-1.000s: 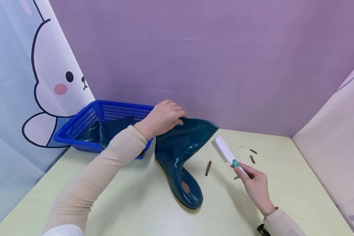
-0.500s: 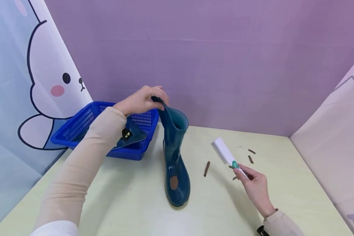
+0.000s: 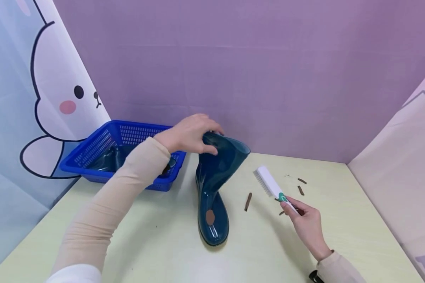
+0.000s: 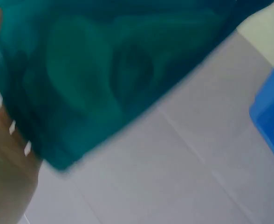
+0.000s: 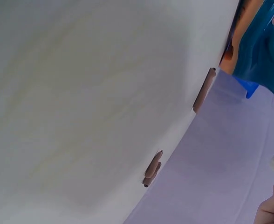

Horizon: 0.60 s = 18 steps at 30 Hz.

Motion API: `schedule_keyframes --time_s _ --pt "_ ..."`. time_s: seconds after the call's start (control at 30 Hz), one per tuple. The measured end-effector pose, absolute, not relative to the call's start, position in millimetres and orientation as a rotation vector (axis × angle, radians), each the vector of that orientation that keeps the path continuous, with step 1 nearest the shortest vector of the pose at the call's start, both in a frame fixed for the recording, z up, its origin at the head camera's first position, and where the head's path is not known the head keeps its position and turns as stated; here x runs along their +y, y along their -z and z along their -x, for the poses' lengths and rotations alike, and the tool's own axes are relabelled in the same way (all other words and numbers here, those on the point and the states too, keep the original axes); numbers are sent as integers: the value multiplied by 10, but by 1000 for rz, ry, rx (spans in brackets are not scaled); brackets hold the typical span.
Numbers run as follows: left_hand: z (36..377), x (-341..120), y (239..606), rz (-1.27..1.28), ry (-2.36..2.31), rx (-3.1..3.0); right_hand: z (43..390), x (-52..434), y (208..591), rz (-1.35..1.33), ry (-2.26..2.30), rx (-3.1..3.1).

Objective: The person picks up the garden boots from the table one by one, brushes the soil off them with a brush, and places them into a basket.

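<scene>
A dark teal rubber boot (image 3: 216, 169) stands on the table with its toe toward me and its shaft leaning right. A brown patch (image 3: 210, 217) marks the top of its foot. My left hand (image 3: 193, 135) grips the top of the shaft at the rim, thumb on the near side. In the left wrist view the boot's shaft (image 4: 81, 88) fills much of the picture, blurred. My right hand (image 3: 307, 228) holds a white brush (image 3: 270, 181) by its handle, right of the boot and apart from it, bristles facing left.
Behind my left arm is a blue perforated basket (image 3: 109, 127) with another dark teal boot (image 3: 108, 160) inside. Several brown strips lie on the table, such as one brown strip (image 3: 248, 201) right of the boot. A purple cloth (image 3: 269, 78) hangs behind the table.
My left hand swung the boot's shaft left to upright, then tipped it right again. The toe now points more directly toward me. The right hand and brush have stayed in place.
</scene>
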<state>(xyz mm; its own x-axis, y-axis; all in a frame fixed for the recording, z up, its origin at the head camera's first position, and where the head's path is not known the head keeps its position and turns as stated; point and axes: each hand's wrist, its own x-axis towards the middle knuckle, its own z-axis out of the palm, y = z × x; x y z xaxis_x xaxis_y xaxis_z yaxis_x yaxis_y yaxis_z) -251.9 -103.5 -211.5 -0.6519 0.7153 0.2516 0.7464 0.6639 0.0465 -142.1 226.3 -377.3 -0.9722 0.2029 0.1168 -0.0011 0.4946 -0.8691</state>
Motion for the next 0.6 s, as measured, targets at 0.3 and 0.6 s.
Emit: schedule_keyframes --time_s 0.3,0.6 --pt "2355 -838 2327 1073 140 -2580 1439 2219 3760 144 -1462 -2532" --pt "2201 -653 2526 691 100 -2531 1468 2223 3769 129 -1471 -2529"
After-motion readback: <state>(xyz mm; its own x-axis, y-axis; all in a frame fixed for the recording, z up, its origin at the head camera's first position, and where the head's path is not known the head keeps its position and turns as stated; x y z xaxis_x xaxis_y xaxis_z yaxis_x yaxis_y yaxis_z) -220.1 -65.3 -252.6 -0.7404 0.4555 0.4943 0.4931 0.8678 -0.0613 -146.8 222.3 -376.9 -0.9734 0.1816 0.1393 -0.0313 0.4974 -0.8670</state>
